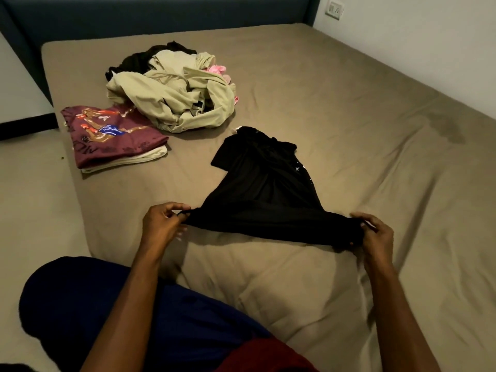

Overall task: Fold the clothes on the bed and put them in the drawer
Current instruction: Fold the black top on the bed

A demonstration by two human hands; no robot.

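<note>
Fingertips (180, 214) of the left hand (161, 226) pinch one corner of a black garment's (264, 189) near hem, thumb and forefinger closed on a thin fold of cloth. The right hand (374, 236) grips the opposite corner, its fingers curled around a bunched bit of the fabric. Between the two hands the hem is pulled into a taut line, lifted slightly off the mattress, while the rest of the black garment trails away from the person and lies flat on the bed (349, 103). Small white marks show along its right edge; it is probably a printed pattern, though the dark cloth makes that hard to read.

Beyond the garment, to the left, a folded maroon shirt (112, 135) with a coloured print rests on top of a folded pale item, together forming a small stack near the bed's left edge. Just behind that stack sits an unfolded heap of clothes (174, 95), mostly beige pieces with some black cloth at the back and a bit of pink at the right. The bed wears a taupe sheet and meets a dark blue headboard (161, 14) at the far side. On the white wall at upper right is a power socket (335, 9). The person's knee in dark blue shorts (94, 304) rests at the lower left
</note>
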